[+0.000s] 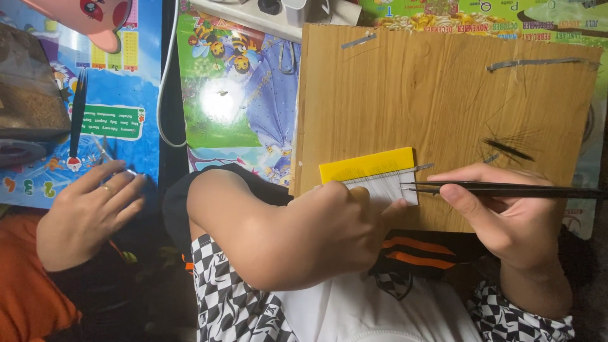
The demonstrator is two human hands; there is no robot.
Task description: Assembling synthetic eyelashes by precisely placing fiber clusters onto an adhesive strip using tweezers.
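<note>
My left hand [345,218] rests on the near edge of a wooden board [443,107], fingers closed on the lower edge of a small yellow and white card [370,171] lined with fine dark hairs. My right hand [506,215] pinches black tweezers [500,189] that lie level, their tips at the card's right edge. A small tuft of dark lashes [508,149] lies on the board just above the tweezers.
Another person's hand [88,212] in an orange sleeve rests at the left over colourful posters [240,95]. A black pen-like tool [77,117] lies there. Strips of grey tape [538,63] stick to the board. A white cable [166,82] runs down between the posters.
</note>
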